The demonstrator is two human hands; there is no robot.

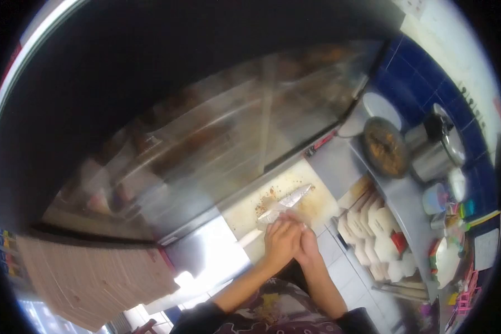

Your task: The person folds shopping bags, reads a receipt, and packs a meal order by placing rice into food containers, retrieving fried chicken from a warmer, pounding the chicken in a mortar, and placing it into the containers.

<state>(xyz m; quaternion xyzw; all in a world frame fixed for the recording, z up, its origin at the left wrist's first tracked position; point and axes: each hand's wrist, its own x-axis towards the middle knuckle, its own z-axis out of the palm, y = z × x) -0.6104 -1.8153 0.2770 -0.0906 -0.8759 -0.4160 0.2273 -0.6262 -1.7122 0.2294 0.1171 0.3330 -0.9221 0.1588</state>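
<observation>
On a stained cutting board (240, 213) lies a long foil-like silver piece (295, 197), with brown crumbs around it. Over the board's near edge, my left hand (282, 240) and my right hand (307, 242) are pressed together, fingers curled round each other. Whatever may be between the palms is hidden. A white handle (250, 238) rests on the board just left of the hands.
Stacked cardboard (94, 273) stands at the lower left. Beyond the board is a glass display case (206, 128). To the right are a pan of brown food (385, 147), a steel pot (428, 153), and white cartons (373, 228) on a shelf.
</observation>
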